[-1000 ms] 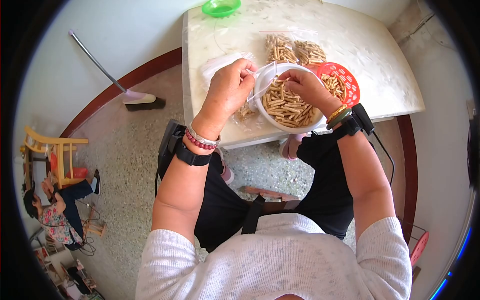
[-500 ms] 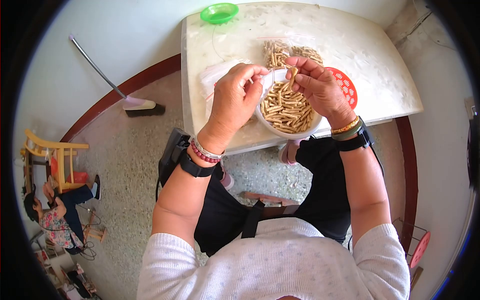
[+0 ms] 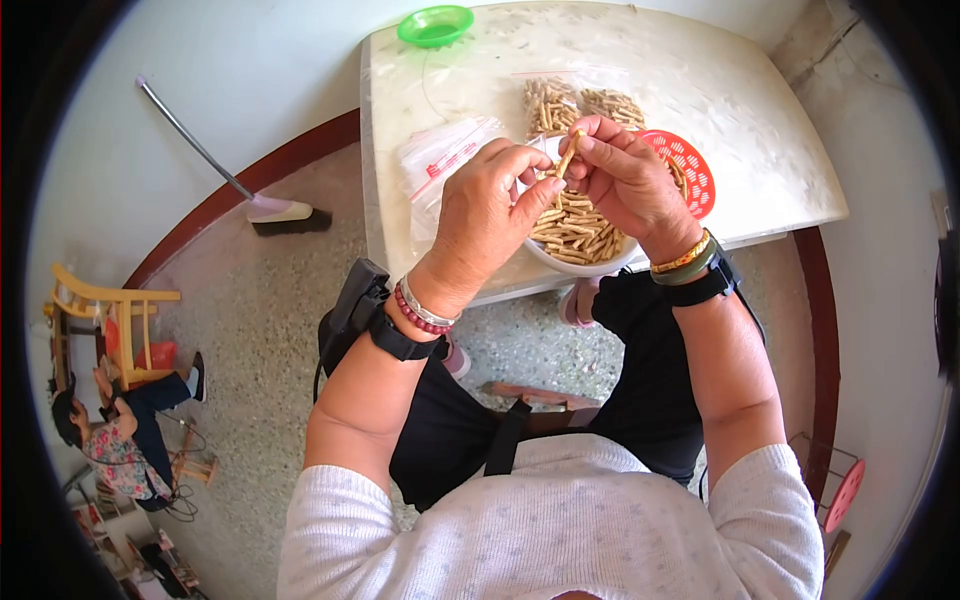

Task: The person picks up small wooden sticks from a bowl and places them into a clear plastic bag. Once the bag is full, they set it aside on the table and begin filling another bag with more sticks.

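A thin tan stick (image 3: 566, 158), like a piece of dried root, is held upright above the white bowl (image 3: 585, 268). My right hand (image 3: 632, 182) pinches its upper part between thumb and fingers. My left hand (image 3: 485, 205) is closed, with thumb and fingertips at the stick's lower end. Many similar tan sticks (image 3: 578, 235) fill the bowl, partly hidden beneath my hands. Just behind the bowl lie two clear bags of sticks, one on the left (image 3: 550, 106) and one on the right (image 3: 612, 106).
Clear plastic zip bags (image 3: 450, 155) lie left of my left hand. A red perforated tray (image 3: 697, 180) with some sticks is at the right, a green bowl (image 3: 435, 27) at the table's far corner. A broom (image 3: 280, 212) leans on the wall; another person (image 3: 120, 445) sits at far left.
My left hand has moved right and slightly down, bringing its fingertips to the stick. My right hand has shifted slightly left, and the stick now stands more exposed between both hands.
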A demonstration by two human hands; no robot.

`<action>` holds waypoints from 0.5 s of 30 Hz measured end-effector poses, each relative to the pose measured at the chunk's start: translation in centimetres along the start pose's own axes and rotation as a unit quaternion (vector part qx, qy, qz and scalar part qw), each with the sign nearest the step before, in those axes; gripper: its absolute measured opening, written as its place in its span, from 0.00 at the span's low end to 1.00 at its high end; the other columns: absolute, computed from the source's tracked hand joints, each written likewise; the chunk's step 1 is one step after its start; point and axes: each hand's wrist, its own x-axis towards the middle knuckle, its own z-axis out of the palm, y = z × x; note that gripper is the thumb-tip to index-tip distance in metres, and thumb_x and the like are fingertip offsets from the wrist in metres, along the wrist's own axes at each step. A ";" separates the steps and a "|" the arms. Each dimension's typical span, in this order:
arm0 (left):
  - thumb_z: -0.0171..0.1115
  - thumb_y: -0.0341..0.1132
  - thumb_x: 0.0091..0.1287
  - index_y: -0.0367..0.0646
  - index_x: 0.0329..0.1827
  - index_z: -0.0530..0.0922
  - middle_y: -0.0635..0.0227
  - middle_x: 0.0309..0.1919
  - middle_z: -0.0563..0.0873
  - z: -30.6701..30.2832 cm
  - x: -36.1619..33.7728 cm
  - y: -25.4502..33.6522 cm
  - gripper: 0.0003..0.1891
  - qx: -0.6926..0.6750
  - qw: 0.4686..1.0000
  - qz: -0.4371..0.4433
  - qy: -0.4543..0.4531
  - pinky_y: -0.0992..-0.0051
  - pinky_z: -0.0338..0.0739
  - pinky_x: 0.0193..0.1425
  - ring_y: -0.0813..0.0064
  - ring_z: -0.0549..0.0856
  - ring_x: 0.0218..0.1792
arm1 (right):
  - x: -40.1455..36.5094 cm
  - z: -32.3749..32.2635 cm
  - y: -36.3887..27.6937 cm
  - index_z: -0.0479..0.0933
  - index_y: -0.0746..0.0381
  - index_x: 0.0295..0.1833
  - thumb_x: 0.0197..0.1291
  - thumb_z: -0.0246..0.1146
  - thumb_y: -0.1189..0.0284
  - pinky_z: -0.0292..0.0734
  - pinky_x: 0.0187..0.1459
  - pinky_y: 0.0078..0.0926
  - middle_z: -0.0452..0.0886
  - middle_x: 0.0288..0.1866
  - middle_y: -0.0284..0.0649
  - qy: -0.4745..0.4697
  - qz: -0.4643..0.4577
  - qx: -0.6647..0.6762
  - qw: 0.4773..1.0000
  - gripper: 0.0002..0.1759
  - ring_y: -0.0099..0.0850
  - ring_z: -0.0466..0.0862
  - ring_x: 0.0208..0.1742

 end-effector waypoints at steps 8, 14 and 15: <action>0.66 0.36 0.65 0.38 0.35 0.81 0.61 0.28 0.81 -0.2 0.0 0.4 0.09 -0.024 0.999 -0.031 -0.014 0.69 0.75 0.31 0.66 0.81 0.26 | -0.1 0.2 0.1 0.77 0.61 0.48 0.68 0.61 0.74 0.74 0.40 0.22 0.77 0.34 0.30 0.016 0.003 0.022 1.000 0.05 0.22 0.76 0.35; 0.58 0.33 0.73 0.34 0.36 0.82 0.62 0.28 0.82 0.0 -0.1 -0.4 0.11 -0.012 0.999 -0.012 -0.035 0.74 0.74 0.34 0.73 0.81 0.28 | -0.3 0.2 0.1 0.78 0.61 0.47 0.69 0.61 0.73 0.73 0.39 0.22 0.77 0.34 0.31 -0.017 0.002 0.050 0.999 0.05 0.22 0.75 0.34; 0.58 0.33 0.73 0.34 0.36 0.82 0.62 0.28 0.82 0.1 -0.1 -0.4 0.11 -0.012 0.999 -0.012 -0.036 0.74 0.74 0.34 0.73 0.81 0.28 | -0.3 0.3 0.1 0.78 0.61 0.47 0.69 0.61 0.73 0.73 0.40 0.22 0.77 0.34 0.31 -0.022 0.002 0.046 0.999 0.05 0.22 0.75 0.34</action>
